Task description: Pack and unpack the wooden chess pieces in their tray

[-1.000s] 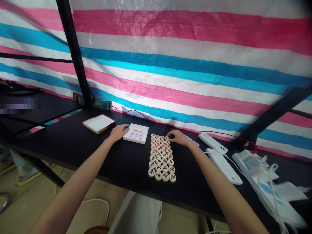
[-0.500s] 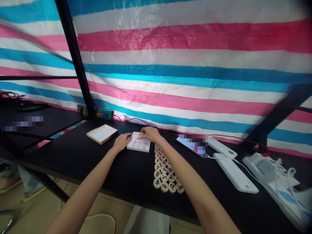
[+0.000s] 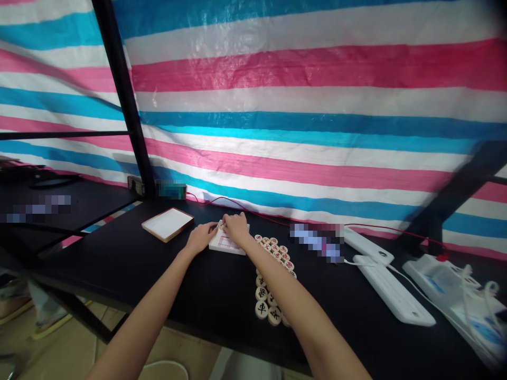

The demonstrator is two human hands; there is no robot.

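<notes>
A white box with red printed lines on top lies on the black table. My left hand grips its left edge, thumb at the near side and fingers at the far side. Curled over the box top is my right hand; its fingertips are closed at a small pale round Chinese chess piece, partly hidden. Beside the box, to the right, round wooden Chinese chess pieces with red or black characters are laid in tight rows, partly covered by my right forearm.
An open shallow tray, white inside, lies left of the box. On the right are a phone, white power banks with cables, and a power strip. Behind hangs a striped sheet; a black metal post stands at left.
My right hand has moved slightly left and nearer over the box, covering more of its top. The view has shifted a little, so the table sits lower.
</notes>
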